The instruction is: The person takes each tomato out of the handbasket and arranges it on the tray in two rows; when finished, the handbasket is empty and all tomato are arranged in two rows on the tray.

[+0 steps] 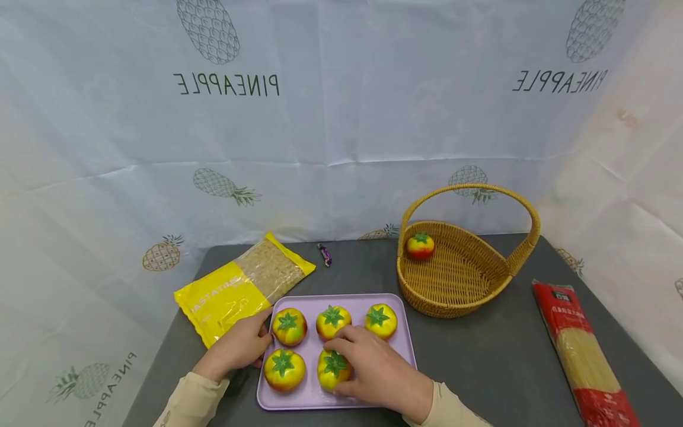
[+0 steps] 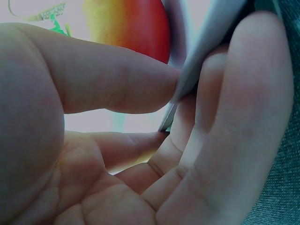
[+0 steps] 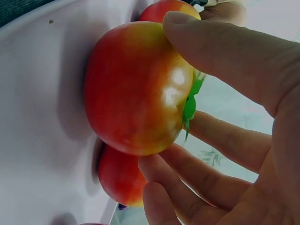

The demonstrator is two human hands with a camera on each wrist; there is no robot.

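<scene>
In the head view, a lilac tray (image 1: pixel 341 402) carries several yellow-and-red tomatoes with green leaf tops. My left hand (image 1: pixel 242 344) pinches the tray's left rim, thumb above and fingers below, as the left wrist view shows. The right hand (image 1: pixel 376 370) holds the front-middle tomato (image 1: pixel 332 372), thumb on one side and fingers round the other. That tomato (image 3: pixel 136 89) appears to rest on the tray in the right wrist view. Close by sit a back-middle tomato (image 1: pixel 332 323), a back-right tomato (image 1: pixel 381 321), a back-left tomato (image 1: pixel 289 327) and a front-left tomato (image 1: pixel 284 370).
A wicker basket (image 1: pixel 453 284) with a tall handle stands at the back right, one tomato (image 1: pixel 420 246) inside. Left of it lies a small purple-wrapped sweet (image 1: pixel 324 255). A yellow pasta bag (image 1: pixel 229 296) lies behind my left hand. A red noodle pack (image 1: pixel 584 356) lies far right.
</scene>
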